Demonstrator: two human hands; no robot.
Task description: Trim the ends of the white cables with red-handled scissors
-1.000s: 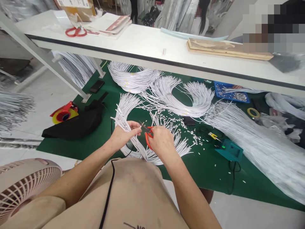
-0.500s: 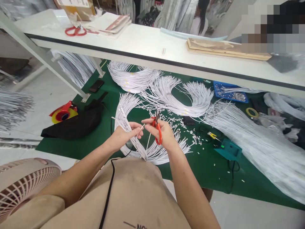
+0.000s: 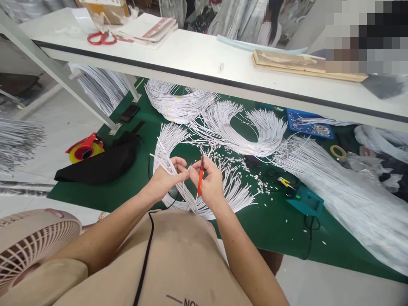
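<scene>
My left hand (image 3: 170,176) is closed around several white wires (image 3: 183,193) that run down toward my lap. Its thumb and index finger meet the fingertips of my right hand (image 3: 208,178), where a thin wire end seems pinched; the fingers cover most of it. Red-handled scissors (image 3: 200,180) sit in my right hand, blades pointing away from me. Beneath both hands a loose coil of white wires (image 3: 168,134) spreads on the green table (image 3: 255,229). Small white scraps (image 3: 234,163) lie scattered just beyond my right hand.
Bundles of white wire (image 3: 183,100) lie farther back, under a raised white shelf (image 3: 191,53). At right are a teal device (image 3: 306,202), a blue tray (image 3: 309,123) and a long wire bundle (image 3: 344,187). A black bag (image 3: 98,163) and tape dispenser (image 3: 85,148) lie left.
My right hand has moved slightly left and turned, so the scissors now show edge-on. Its fingertips have come together with those of my left hand, which stays nearly in place.
</scene>
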